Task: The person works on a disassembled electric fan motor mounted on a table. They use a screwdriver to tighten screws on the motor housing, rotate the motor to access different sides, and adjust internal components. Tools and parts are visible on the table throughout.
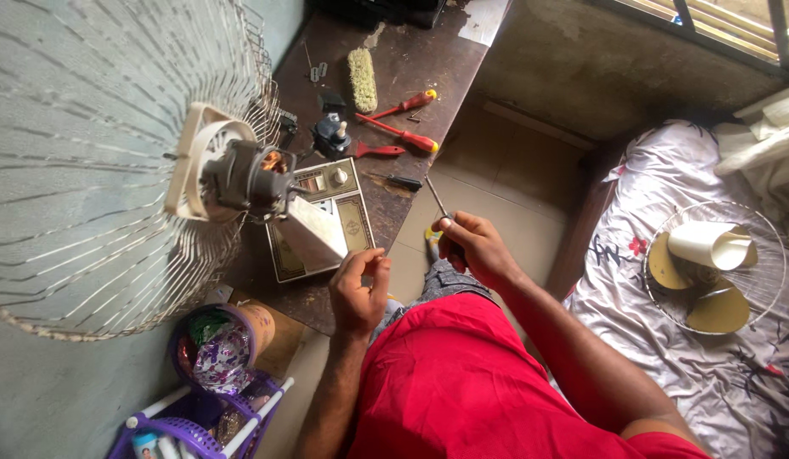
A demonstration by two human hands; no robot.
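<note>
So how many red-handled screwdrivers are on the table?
3: one far, by the brush; one below it; one nearest the fan motor. Others may be hidden.

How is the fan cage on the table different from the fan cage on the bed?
The fan cage on the table stands upright with a bare motor at its middle; the fan cage on the bed lies flat. The table one has no blades showing, while the bed one has yellow blades and a cream cup-shaped piece resting on it. The table one looks far bigger, being closer. Both are round, thin wire.
</note>
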